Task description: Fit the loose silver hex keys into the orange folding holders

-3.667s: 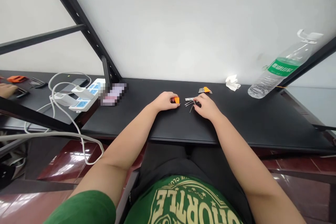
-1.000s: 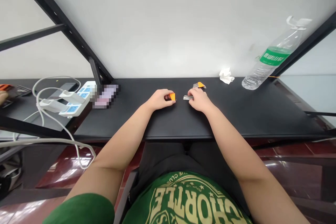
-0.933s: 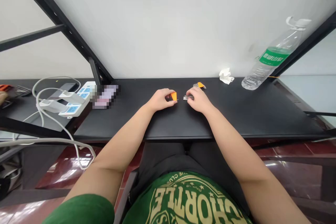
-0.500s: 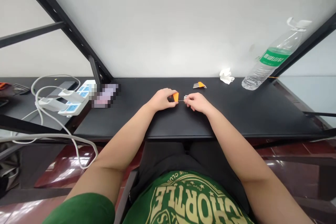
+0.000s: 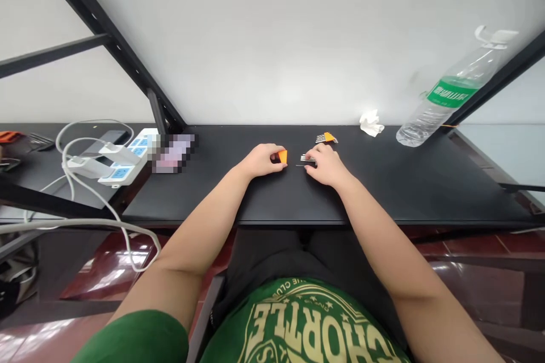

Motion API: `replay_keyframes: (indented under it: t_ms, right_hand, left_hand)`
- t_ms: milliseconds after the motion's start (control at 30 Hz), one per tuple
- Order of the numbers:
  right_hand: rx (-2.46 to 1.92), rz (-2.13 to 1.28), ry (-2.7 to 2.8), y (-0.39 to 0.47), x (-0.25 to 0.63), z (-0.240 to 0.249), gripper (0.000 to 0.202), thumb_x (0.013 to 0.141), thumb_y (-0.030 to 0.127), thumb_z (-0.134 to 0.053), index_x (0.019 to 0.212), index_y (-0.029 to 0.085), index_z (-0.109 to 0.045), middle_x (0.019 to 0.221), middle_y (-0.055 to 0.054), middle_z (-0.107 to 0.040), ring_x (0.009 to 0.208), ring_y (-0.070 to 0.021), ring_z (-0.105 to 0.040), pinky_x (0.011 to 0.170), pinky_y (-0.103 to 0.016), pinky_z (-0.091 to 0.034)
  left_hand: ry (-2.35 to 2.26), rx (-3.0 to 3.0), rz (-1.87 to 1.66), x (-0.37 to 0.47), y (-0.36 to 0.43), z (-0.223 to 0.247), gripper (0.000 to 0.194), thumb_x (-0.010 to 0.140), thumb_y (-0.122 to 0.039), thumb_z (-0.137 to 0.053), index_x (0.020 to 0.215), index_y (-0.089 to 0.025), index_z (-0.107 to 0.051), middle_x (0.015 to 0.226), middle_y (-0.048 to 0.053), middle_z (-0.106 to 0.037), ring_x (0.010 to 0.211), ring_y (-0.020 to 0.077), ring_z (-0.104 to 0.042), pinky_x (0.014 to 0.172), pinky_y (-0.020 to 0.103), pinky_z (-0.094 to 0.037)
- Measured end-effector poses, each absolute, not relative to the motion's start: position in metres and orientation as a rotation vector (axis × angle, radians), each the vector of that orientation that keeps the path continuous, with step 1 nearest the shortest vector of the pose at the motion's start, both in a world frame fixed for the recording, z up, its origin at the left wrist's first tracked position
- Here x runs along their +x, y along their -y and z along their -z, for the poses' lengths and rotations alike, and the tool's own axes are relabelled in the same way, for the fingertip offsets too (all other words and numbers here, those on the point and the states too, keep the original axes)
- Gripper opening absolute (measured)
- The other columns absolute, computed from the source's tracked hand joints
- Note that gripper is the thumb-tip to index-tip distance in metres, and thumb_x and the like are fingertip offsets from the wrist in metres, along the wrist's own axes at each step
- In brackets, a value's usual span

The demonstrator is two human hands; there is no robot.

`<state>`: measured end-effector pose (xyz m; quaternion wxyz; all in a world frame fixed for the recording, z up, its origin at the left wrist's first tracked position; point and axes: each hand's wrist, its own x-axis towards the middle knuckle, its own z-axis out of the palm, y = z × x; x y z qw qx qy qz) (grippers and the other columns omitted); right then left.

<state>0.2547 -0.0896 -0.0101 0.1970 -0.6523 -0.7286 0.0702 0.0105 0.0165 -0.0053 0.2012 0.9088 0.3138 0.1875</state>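
Note:
My left hand (image 5: 260, 161) pinches a small orange hex key holder (image 5: 283, 156) between thumb and fingers, just above the black table. My right hand (image 5: 326, 164) is low over the table to the right, thumb and fingers apart around several loose metal hex keys (image 5: 304, 158). One thin hex key (image 5: 300, 165) lies by the right thumb tip; part of the keys is hidden under the hand. Beyond the right hand rests a second orange holder with metal keys in it (image 5: 327, 137).
A crumpled white tissue (image 5: 371, 123) and a clear plastic bottle with a green label (image 5: 452, 92) stand toward the back right. On the left are a pixelated phone-like object (image 5: 174, 153), a white power strip (image 5: 128, 160) and white cables (image 5: 106, 220). The black table (image 5: 293, 201) meets the wall behind.
My right hand has drawn slightly right, away from the orange holder, and its fingers have spread. The thin key no longer reaches the holder. My left hand keeps its hold.

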Motion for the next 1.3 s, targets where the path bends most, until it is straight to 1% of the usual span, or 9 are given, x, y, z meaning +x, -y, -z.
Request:
replay_keyframes:
  t_ms: [67, 167, 300, 567, 767, 867, 1000, 1200, 1300]
  right_hand:
    - [-1.848, -0.167, 2.075, 0.086, 0.250, 0.014, 0.023, 0.090, 0.030, -0.066, 0.112, 0.024, -0.069, 0.130, -0.013, -0.060, 0.123, -0.0339, -0.052, 0.099, -0.049, -0.045]
    - [-1.949, -0.118, 2.033, 0.082, 0.245, 0.017, 0.027, 0.091, 0.022, -0.060, 0.117, 0.022, -0.067, 0.131, -0.016, -0.059, 0.120, -0.0353, -0.052, 0.098, -0.052, -0.045]
    - [-2.072, -0.090, 1.962, 0.080, 0.243, 0.017, 0.027, 0.092, 0.019, -0.056, 0.117, 0.022, -0.065, 0.126, -0.017, -0.061, 0.117, -0.0373, -0.051, 0.097, -0.056, -0.043]
    - [-2.015, -0.190, 1.901, 0.075, 0.242, 0.020, 0.031, 0.090, 0.011, -0.054, 0.117, 0.022, -0.063, 0.128, -0.014, -0.062, 0.118, -0.0332, -0.053, 0.095, -0.050, -0.047]
    - [-2.025, -0.210, 1.749, 0.074, 0.269, 0.017, 0.025, 0.092, 0.016, -0.056, 0.112, 0.022, -0.069, 0.134, -0.013, -0.063, 0.127, -0.0318, -0.055, 0.100, -0.046, -0.048]
    - [-2.055, -0.293, 1.744, 0.074, 0.284, 0.016, 0.018, 0.091, 0.018, -0.060, 0.102, 0.023, -0.074, 0.126, -0.011, -0.066, 0.118, -0.0291, -0.061, 0.097, -0.042, -0.049]
    - [-2.040, -0.296, 1.756, 0.073, 0.292, 0.017, 0.018, 0.088, 0.014, -0.060, 0.094, 0.022, -0.075, 0.114, -0.010, -0.069, 0.106, -0.0246, -0.065, 0.091, -0.036, -0.051]
    - [-2.302, -0.350, 1.631, 0.077, 0.301, 0.010, 0.008, 0.077, 0.017, -0.069, 0.084, 0.019, -0.072, 0.102, -0.014, -0.071, 0.087, -0.0265, -0.068, 0.072, -0.035, -0.051]
    - [-2.276, -0.447, 1.525, 0.079, 0.304, 0.009, 0.012, 0.075, 0.015, -0.070, 0.085, 0.020, -0.071, 0.091, -0.010, -0.073, 0.077, -0.0239, -0.067, 0.068, -0.033, -0.050]
  left_hand:
    - [-0.882, 2.544, -0.529, 0.011, -0.016, 0.005, 0.045, 0.081, -0.046, -0.073, 0.119, -0.023, -0.075, 0.097, 0.004, -0.073, 0.083, 0.0199, -0.064, 0.077, 0.032, -0.049]
    - [-0.901, 2.546, -0.541, 0.012, -0.015, 0.003, 0.047, 0.081, -0.046, -0.073, 0.121, -0.022, -0.074, 0.096, 0.004, -0.072, 0.082, 0.0198, -0.062, 0.077, 0.032, -0.048]
    - [-0.906, 2.530, -0.558, 0.012, -0.013, 0.001, 0.048, 0.080, -0.046, -0.072, 0.121, -0.022, -0.073, 0.097, 0.004, -0.073, 0.081, 0.0198, -0.062, 0.078, 0.033, -0.050]
    - [-0.903, 2.550, -0.564, 0.011, -0.015, 0.003, 0.047, 0.079, -0.047, -0.073, 0.120, -0.022, -0.074, 0.095, 0.004, -0.072, 0.080, 0.0195, -0.062, 0.078, 0.033, -0.050]
    - [-0.911, 2.535, -0.546, 0.009, -0.014, 0.000, 0.046, 0.080, -0.047, -0.071, 0.119, -0.022, -0.074, 0.093, 0.003, -0.071, 0.079, 0.0193, -0.062, 0.076, 0.032, -0.051]
    - [-0.918, 2.514, -0.521, 0.009, -0.013, -0.001, 0.043, 0.080, -0.045, -0.071, 0.117, -0.023, -0.075, 0.092, 0.003, -0.071, 0.080, 0.0195, -0.063, 0.077, 0.032, -0.052]
    - [-0.924, 2.490, -0.515, 0.008, -0.014, -0.001, 0.045, 0.079, -0.044, -0.072, 0.118, -0.023, -0.075, 0.093, 0.003, -0.072, 0.080, 0.0195, -0.064, 0.078, 0.032, -0.052]
    - [-0.921, 2.518, -0.538, 0.006, -0.017, 0.005, 0.046, 0.079, -0.045, -0.072, 0.119, -0.023, -0.075, 0.094, 0.003, -0.072, 0.080, 0.0196, -0.063, 0.077, 0.032, -0.052]
    - [-0.916, 2.513, -0.557, 0.007, -0.017, 0.008, 0.047, 0.078, -0.046, -0.073, 0.120, -0.023, -0.074, 0.094, 0.003, -0.073, 0.081, 0.0202, -0.065, 0.078, 0.033, -0.054]
